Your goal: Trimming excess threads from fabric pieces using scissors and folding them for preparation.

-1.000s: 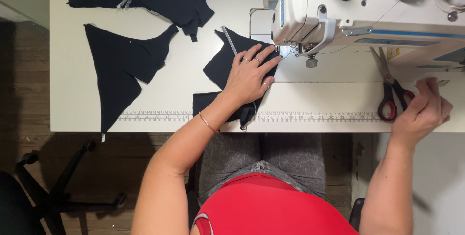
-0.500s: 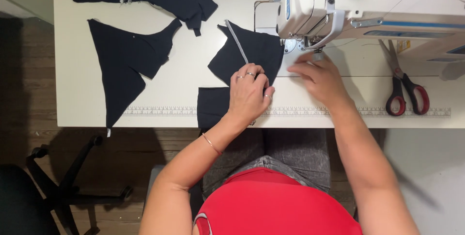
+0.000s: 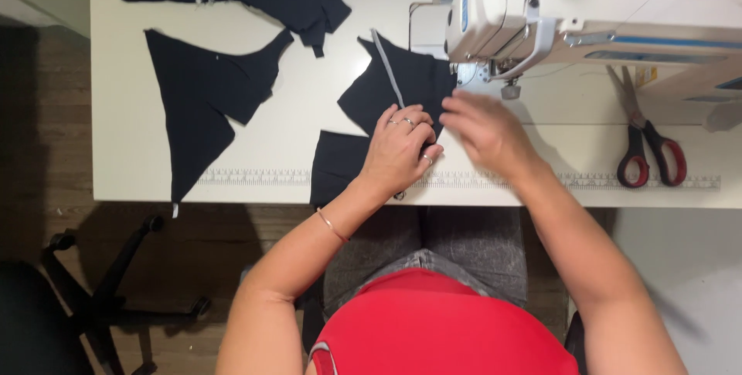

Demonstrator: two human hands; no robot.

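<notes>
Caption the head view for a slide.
Both hands, left hand and right hand, press a black fabric piece flat beside the white sewing machine.

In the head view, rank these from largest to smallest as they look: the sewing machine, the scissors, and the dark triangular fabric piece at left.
1. Sewing machine, though it is cut off by the frame.
2. Triangular fabric piece.
3. Scissors.

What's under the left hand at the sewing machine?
The left hand lies flat on a black cut fabric piece with a grey strip, spread on the white table by the white sewing machine. The fabric beneath the palm is covered.
</notes>
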